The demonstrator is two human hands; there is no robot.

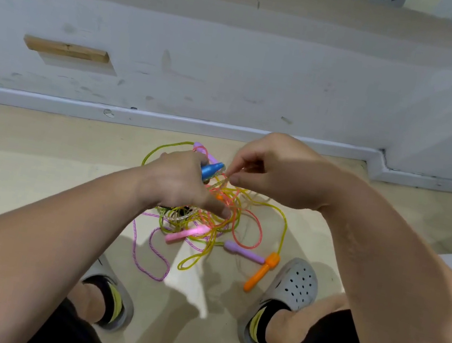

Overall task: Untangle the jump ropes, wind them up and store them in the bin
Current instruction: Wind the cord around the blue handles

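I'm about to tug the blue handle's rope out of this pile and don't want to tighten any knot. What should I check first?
1. Left hand grips the blue handle: ok.
2. Right hand pinches a strand beside that handle: ok.
3. Pinched strand belongs to the blue handle's rope: cannot tell.
4. Tangle loosened: not ok, the ropes cross in one heap on the floor.
5. Orange handle clear of the grey shoe: cannot tell, they lie very close.
6. Bin in view: not ok, none shows.
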